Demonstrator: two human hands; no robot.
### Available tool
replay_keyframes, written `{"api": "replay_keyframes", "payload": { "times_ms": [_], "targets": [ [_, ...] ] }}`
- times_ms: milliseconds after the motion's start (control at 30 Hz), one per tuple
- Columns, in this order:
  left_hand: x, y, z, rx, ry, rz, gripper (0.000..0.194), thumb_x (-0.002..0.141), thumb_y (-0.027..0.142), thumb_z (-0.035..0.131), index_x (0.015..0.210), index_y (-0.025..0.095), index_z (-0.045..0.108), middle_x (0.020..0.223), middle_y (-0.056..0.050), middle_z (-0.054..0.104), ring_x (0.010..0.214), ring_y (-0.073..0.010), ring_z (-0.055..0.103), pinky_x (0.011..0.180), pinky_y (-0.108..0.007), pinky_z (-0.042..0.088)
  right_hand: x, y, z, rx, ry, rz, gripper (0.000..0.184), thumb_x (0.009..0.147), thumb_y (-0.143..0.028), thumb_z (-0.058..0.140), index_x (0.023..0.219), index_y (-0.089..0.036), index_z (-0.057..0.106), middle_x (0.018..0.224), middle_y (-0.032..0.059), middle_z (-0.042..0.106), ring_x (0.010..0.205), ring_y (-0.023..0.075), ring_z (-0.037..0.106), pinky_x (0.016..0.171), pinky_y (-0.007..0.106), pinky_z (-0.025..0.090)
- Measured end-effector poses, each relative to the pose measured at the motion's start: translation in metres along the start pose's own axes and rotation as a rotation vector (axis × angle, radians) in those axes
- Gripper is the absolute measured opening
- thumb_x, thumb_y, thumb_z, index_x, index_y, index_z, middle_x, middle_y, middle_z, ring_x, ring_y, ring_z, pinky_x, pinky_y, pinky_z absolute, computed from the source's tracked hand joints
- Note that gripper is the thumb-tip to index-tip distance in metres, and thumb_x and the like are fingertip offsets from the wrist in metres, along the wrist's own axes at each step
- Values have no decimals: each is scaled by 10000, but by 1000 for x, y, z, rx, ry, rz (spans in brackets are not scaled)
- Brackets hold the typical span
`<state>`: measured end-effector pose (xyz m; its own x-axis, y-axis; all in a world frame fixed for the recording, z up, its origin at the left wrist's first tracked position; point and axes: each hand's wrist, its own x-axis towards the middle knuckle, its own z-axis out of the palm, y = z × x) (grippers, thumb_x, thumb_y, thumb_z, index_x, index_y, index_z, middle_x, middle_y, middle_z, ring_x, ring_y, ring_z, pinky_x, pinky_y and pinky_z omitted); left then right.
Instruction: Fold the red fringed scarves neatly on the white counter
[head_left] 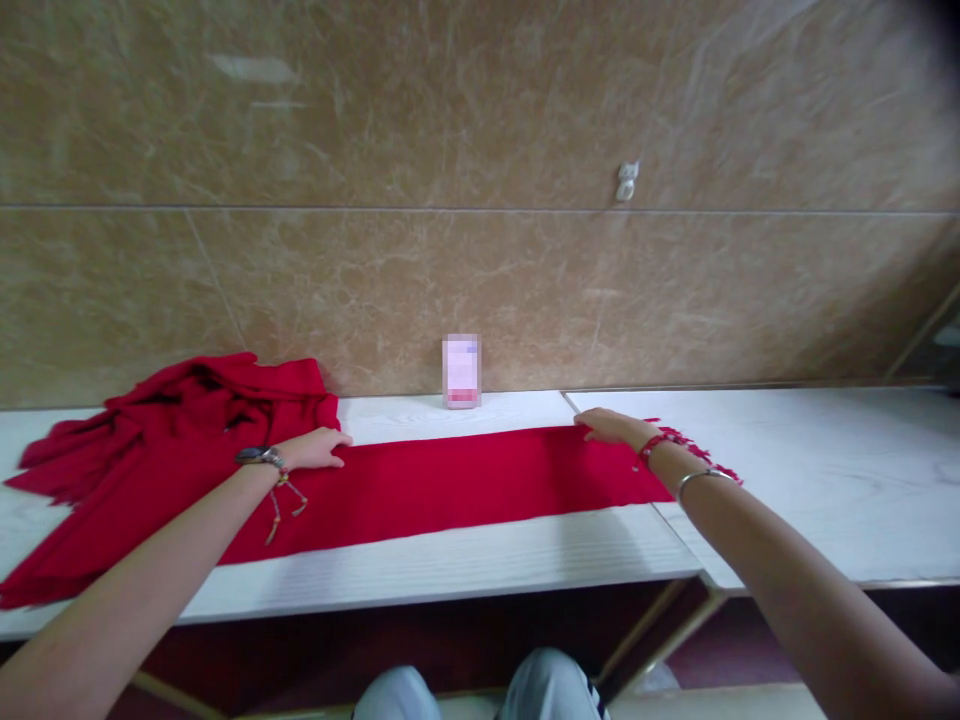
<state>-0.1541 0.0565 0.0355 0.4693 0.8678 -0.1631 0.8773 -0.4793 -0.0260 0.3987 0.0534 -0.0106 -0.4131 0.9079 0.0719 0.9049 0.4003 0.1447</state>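
A long red scarf (457, 480) lies stretched along the white countertop, flat in the middle and fringed at its right end. Its left part runs into a crumpled red heap against the wall. My left hand (319, 448) grips the scarf's far edge beside the heap, thumb and fingers at the cloth. Farther right, my right hand (609, 425) pinches the same far edge near the fringe. Both hands have their fingertips partly hidden against the fabric. A watch and a beaded string bracelet circle my left wrist; a red bracelet and a silver bangle circle my right.
Behind the scarf, a phone-like pink and white item (461, 372), blurred out, leans upright on the wall. A small white cat-shaped hook (628, 181) is fixed to the brown marbled wall (420, 280). The white countertop (810, 490) has a seam, and open compartments lie below its front edge.
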Motion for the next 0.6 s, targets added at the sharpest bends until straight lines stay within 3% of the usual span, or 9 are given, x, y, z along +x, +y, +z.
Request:
{"api": "replay_keyframes", "payload": {
  "times_ms": [167, 367, 600],
  "targets": [
    [-6, -3, 3, -19, 78, -48, 271, 693, 269, 558, 943, 183, 618, 1005, -76, 631, 971, -218, 560, 888, -275, 384, -20, 3, -16, -70, -11, 36, 249, 728, -64, 479, 892, -127, 656, 962, 141, 660, 920, 241, 601, 797, 326, 442],
    [-23, -1, -4, 93, 205, -10, 246, 741, 234, 486, 956, 162, 581, 1061, -105, 581, 1020, -233, 531, 892, -309, 389, -46, 4, -43, -191, 36, -2, 215, 744, -65, 450, 810, -140, 641, 851, 107, 673, 794, 194, 621, 689, 268, 431],
    [-60, 5, -18, 97, 341, 84, 119, 760, 191, 395, 778, 180, 513, 851, -49, 557, 783, -181, 542, 736, -260, 411, -88, 9, -60, -289, 69, -85, 186, 756, -45, 458, 744, -147, 613, 770, 80, 659, 697, 159, 606, 635, 245, 392]
  ]
}}
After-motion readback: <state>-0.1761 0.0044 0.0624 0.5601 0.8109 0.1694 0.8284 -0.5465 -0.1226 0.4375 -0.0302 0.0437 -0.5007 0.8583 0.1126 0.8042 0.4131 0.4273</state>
